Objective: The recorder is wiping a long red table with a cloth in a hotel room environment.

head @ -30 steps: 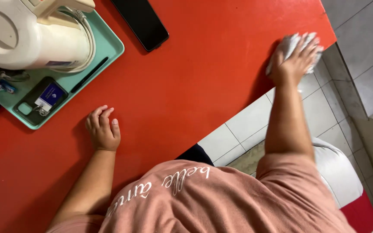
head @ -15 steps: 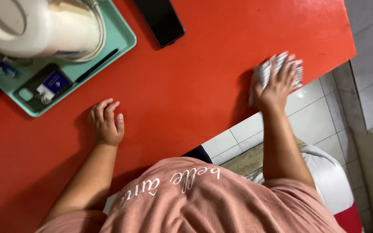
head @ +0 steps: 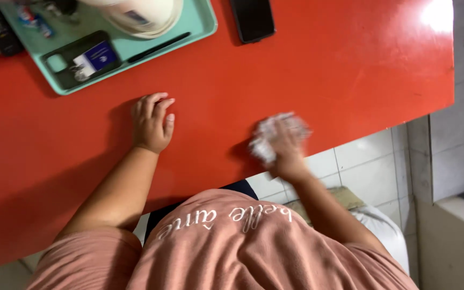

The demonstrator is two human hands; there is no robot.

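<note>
Here, the person's two bare hands rest on a glossy red table (head: 323, 70), seen from above. The left hand (head: 151, 123) lies palm down on the bare tabletop, fingers extended, close together and pointing toward 12 o'clock; it holds nothing. The right hand (head: 288, 145), motion-blurred, presses down on a crumpled white cloth (head: 267, 140) at the table's near edge, at about 3 o'clock from the left hand and well apart from it. The cloth shows at 9 and 12 o'clock of the hand, bunched beneath the palm; the blur hides whether the fingers are spread or closed over it, so that cannot be told.

At 11 o'clock from the left hand sits a teal tray (head: 202, 24) carrying a white rounded appliance (head: 146, 13), a thin black pen (head: 159, 47) and a dark case with a small blue card (head: 84, 58). A black phone (head: 252, 19) lies face up just beside the tray, at its 3 o'clock side. The person wears a pink shirt (head: 232, 252); a tiled floor (head: 366, 161) shows beyond the table edge.
</note>
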